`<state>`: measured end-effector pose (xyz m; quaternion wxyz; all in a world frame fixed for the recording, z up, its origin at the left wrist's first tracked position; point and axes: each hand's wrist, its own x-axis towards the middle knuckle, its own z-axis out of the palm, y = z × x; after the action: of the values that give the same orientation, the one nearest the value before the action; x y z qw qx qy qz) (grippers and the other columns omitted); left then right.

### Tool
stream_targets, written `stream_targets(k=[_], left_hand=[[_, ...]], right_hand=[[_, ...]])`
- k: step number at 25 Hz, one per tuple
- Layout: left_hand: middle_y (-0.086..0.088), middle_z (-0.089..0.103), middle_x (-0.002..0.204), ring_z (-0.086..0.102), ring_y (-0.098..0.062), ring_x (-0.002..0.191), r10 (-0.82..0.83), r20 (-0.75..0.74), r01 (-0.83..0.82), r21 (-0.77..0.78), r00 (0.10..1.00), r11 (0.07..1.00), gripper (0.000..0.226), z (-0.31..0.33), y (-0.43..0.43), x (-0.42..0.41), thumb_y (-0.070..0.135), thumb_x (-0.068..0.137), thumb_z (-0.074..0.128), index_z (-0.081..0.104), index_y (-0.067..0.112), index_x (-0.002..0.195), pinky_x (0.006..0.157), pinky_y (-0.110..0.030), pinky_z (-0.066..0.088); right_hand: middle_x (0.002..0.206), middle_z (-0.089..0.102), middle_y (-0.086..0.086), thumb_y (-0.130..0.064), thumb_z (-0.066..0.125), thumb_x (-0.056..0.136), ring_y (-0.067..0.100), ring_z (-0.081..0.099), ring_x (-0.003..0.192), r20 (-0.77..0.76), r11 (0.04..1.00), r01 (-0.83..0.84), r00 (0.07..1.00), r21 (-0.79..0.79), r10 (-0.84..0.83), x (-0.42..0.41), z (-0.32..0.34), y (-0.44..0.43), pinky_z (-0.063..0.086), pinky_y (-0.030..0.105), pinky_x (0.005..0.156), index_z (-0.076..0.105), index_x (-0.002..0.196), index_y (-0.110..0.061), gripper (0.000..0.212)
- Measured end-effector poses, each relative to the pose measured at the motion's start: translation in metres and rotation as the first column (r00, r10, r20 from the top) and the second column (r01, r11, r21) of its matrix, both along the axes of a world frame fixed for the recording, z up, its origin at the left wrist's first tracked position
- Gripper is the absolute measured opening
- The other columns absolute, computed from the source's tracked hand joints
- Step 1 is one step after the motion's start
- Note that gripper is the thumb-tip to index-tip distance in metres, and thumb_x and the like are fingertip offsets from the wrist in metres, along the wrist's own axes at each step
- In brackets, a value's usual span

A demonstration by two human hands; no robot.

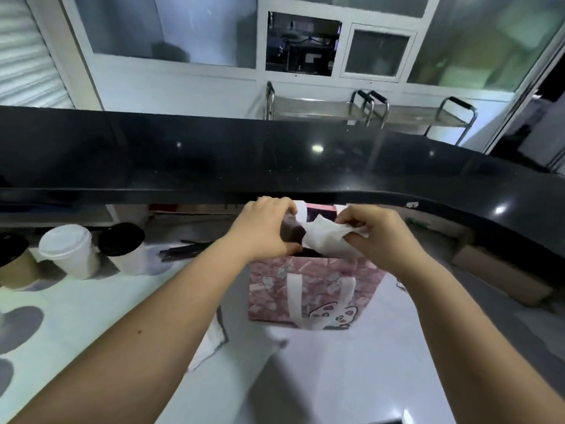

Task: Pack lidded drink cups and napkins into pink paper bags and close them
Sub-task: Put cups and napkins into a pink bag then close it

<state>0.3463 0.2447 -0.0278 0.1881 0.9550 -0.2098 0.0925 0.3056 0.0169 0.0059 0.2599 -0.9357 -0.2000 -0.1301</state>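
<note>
Now pinching a crumpled white napkin (327, 237) between the thumb and curled fingers of the right hand (379, 231), holding it just over the open mouth of the pink paper bag (312, 292). Curling the left hand (266, 228) round the left side of the bag's rim, thumb on the near edge, most likely spreading the mouth and steadying the light bag so the napkin goes in without catching. Standing the bag upright on the white worktop (305, 377), white handles hanging down its near face, out of the way of the opening. Glimpsing something dark inside the mouth between the two hands, probably a cup lid, though too shadowed to be sure. Judging the step as tucking the napkin in beside the drink, with closing not yet begun. Leaving more drinks in a row at the left of the worktop, well apart from the bag, presumably waiting for further bags: a brown cup (12, 261) with a black lid, a white-lidded cup (70, 252) and a black-lidded white cup (128, 249). Needing care next in pushing the soft napkin down without crushing the paper rim.
</note>
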Motion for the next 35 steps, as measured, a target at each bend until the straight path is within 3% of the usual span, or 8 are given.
stream_targets(k=[8,12,15,18,21,24,29,35], left_hand=[[0.008,0.037,0.138,0.030,-0.015,0.130,0.021,-0.035,-0.023,-0.041,0.999,0.999,0.096,-0.006,-0.004,0.011,0.063,0.056,0.075,0.027,0.040,0.135,0.106,-0.038,0.031],[0.013,0.049,0.112,0.049,-0.008,0.104,0.095,0.071,-0.078,-0.213,0.993,0.974,0.055,-0.013,-0.004,0.010,0.047,0.077,0.070,0.038,0.039,0.121,0.086,-0.033,0.050],[0.009,0.054,0.100,0.056,-0.004,0.086,0.159,0.048,-0.105,-0.560,0.986,0.822,0.026,-0.022,-0.009,0.002,0.037,0.087,0.061,0.044,0.039,0.107,0.072,-0.023,0.049],[0.007,0.060,0.103,0.060,-0.009,0.096,0.188,0.030,-0.084,-0.819,0.982,0.568,0.023,-0.038,0.001,-0.013,0.045,0.086,0.061,0.052,0.037,0.106,0.082,-0.022,0.049],[0.010,0.064,0.113,0.060,-0.007,0.107,0.095,-0.187,-0.209,-0.867,0.978,0.452,0.052,-0.066,0.035,-0.038,0.070,0.071,0.065,0.053,0.044,0.114,0.086,-0.019,0.048],[0.011,0.067,0.117,0.061,-0.012,0.111,-0.027,-0.395,-0.328,-0.798,0.918,0.505,0.070,-0.088,0.051,-0.052,0.062,0.058,0.081,0.059,0.038,0.119,0.088,-0.034,0.052],[0.002,0.075,0.099,0.070,-0.016,0.094,-0.082,-0.341,-0.293,-0.889,0.936,0.352,0.031,-0.090,0.022,-0.052,0.022,0.073,0.076,0.073,0.030,0.104,0.070,-0.021,0.055],[-0.002,0.076,0.088,0.072,-0.016,0.084,0.049,-0.313,-0.316,-0.922,0.948,0.224,0.013,-0.093,0.043,-0.064,0.020,0.075,0.071,0.076,0.024,0.087,0.067,-0.020,0.055]], right_hand=[[0.101,0.064,-0.007,-0.020,0.069,0.085,0.016,0.057,0.091,-0.044,0.978,-0.110,0.994,-0.177,0.104,0.034,-0.017,-0.010,0.051,0.036,0.075,0.064,0.108,-0.025,0.024],[0.091,0.067,-0.011,-0.025,0.077,0.078,0.014,0.059,0.085,0.054,0.999,0.035,0.998,0.031,-0.037,0.032,-0.026,-0.029,0.051,0.031,0.075,0.067,0.101,-0.029,0.025],[0.084,0.068,-0.015,-0.023,0.079,0.078,0.006,0.061,0.080,-0.008,0.859,0.218,0.970,0.464,-0.242,0.015,-0.056,-0.056,0.050,0.024,0.071,0.069,0.090,-0.033,0.019],[0.099,0.072,-0.007,-0.032,0.063,0.091,0.017,0.066,0.097,-0.271,0.614,0.272,0.958,0.741,-0.098,0.004,-0.095,-0.069,0.052,0.030,0.079,0.072,0.099,-0.032,0.012],[0.122,0.066,0.005,-0.047,0.049,0.093,0.026,0.060,0.116,-0.382,0.520,0.238,0.904,0.820,0.190,-0.003,-0.119,-0.073,0.048,0.042,0.094,0.064,0.123,-0.022,0.043],[0.124,0.064,0.011,-0.036,0.065,0.086,0.026,0.061,0.114,-0.326,0.472,0.169,0.905,0.865,0.273,-0.010,-0.125,-0.071,0.050,0.040,0.092,0.059,0.129,-0.019,0.046],[0.095,0.074,0.007,-0.025,0.066,0.081,0.017,0.069,0.087,-0.318,0.378,0.258,0.942,0.889,0.106,-0.021,-0.126,-0.038,0.055,0.029,0.072,0.070,0.106,-0.010,0.030],[0.082,0.073,-0.001,-0.012,0.065,0.085,0.012,0.067,0.076,-0.322,0.362,0.283,0.945,0.888,0.051,-0.026,-0.130,-0.004,0.056,0.024,0.068,0.074,0.083,-0.019,0.012]])
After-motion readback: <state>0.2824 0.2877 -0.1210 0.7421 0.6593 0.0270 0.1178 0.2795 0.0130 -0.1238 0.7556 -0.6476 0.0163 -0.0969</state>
